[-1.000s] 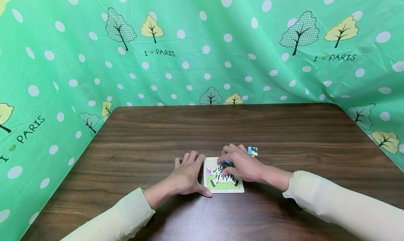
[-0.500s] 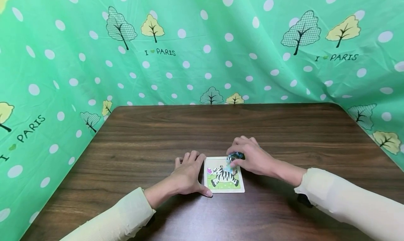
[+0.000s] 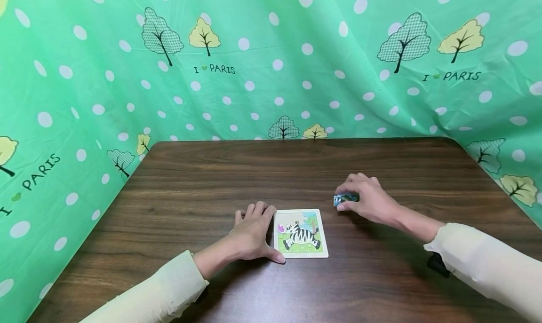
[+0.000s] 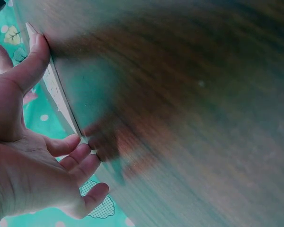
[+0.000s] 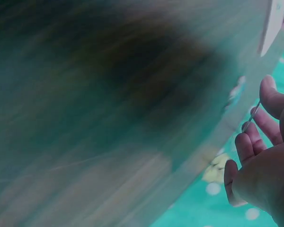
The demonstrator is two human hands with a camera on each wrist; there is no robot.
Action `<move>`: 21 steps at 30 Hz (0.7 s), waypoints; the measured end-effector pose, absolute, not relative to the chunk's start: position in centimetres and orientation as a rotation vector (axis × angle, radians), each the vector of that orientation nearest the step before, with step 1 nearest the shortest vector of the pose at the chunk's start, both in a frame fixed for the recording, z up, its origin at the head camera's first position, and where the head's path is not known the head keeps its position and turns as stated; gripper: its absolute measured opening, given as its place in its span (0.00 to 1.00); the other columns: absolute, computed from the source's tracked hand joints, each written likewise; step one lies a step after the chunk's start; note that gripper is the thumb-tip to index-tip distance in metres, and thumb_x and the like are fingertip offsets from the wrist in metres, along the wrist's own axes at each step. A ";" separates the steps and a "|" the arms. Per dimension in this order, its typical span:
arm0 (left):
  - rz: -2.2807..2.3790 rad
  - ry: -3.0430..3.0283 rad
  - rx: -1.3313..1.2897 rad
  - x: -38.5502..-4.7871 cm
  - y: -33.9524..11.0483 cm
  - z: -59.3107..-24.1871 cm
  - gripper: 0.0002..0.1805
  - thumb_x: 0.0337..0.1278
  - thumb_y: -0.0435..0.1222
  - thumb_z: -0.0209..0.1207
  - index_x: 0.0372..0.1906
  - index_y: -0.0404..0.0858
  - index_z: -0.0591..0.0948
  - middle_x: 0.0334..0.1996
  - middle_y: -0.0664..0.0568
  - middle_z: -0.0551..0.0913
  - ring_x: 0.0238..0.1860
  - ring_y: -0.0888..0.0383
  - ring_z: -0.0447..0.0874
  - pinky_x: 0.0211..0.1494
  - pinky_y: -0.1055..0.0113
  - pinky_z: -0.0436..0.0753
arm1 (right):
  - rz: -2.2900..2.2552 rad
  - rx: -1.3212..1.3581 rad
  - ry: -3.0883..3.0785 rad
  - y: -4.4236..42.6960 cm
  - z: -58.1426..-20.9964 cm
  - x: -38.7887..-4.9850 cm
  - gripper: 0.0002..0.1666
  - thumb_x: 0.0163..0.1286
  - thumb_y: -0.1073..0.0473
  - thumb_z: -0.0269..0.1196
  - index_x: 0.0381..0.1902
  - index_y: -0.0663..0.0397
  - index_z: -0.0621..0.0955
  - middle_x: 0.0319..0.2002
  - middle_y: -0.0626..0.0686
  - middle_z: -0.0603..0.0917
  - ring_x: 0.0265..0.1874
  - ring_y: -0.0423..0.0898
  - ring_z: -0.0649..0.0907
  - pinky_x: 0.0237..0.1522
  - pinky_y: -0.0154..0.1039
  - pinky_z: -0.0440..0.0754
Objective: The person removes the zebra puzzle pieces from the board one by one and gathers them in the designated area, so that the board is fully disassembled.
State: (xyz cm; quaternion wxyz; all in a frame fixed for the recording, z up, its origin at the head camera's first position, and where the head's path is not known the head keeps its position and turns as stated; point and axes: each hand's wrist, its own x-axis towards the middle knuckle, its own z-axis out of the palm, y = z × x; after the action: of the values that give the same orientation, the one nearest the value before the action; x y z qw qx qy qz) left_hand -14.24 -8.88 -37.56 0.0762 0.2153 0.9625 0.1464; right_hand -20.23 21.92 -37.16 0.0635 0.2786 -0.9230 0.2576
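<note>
A square zebra jigsaw puzzle (image 3: 299,238) in a pale tray lies on the table. A bare beige patch shows at its upper left. My left hand (image 3: 254,233) lies along the tray's left side, thumb at the near corner and fingers at the far one. In the left wrist view the fingers of that left hand (image 4: 42,137) touch the tray's edge. My right hand (image 3: 368,198) pinches a thin, dark blue-green piece (image 3: 351,197) between thumb and fingers. Its kind is hard to tell. Beside the thumb is a small blue puzzle piece (image 3: 337,200), lying on the table.
The brown wooden table (image 3: 211,172) extends beyond both hands. Green dotted cloth (image 3: 254,55) printed with trees hangs along its back and sides. Dark wrist gear (image 3: 438,264) sits under the right cuff.
My right hand has moved off the puzzle to the right, towards the loose blue piece, still pinching the dark piece. The puzzle's upper right is uncovered. My left hand has stayed put.
</note>
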 end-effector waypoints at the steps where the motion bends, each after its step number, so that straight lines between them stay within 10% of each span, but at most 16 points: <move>1: 0.440 2.884 0.646 -14.2 -8.9 -37.6 0.54 0.18 0.62 0.76 0.59 0.44 0.68 0.54 0.51 0.67 0.53 0.51 0.63 0.52 0.50 0.61 | 0.770 0.819 -2.795 22.3 -37.3 -20.3 0.17 0.51 0.57 0.75 0.40 0.52 0.86 0.33 0.46 0.78 0.36 0.46 0.73 0.39 0.44 0.56; 21: 0.427 2.894 0.644 -14.2 -8.8 -37.4 0.54 0.17 0.61 0.76 0.59 0.44 0.68 0.54 0.51 0.68 0.54 0.51 0.63 0.52 0.49 0.62 | 0.698 0.670 -2.899 25.8 -38.2 -20.7 0.20 0.50 0.53 0.76 0.40 0.52 0.85 0.31 0.46 0.77 0.36 0.47 0.73 0.37 0.47 0.55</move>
State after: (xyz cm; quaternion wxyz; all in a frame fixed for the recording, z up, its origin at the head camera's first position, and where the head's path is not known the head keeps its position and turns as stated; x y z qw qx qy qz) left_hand -14.17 -8.79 -37.43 0.0733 0.2143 0.9636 0.1422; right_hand -20.66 25.83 -38.18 0.0428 0.2191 -0.9477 0.2282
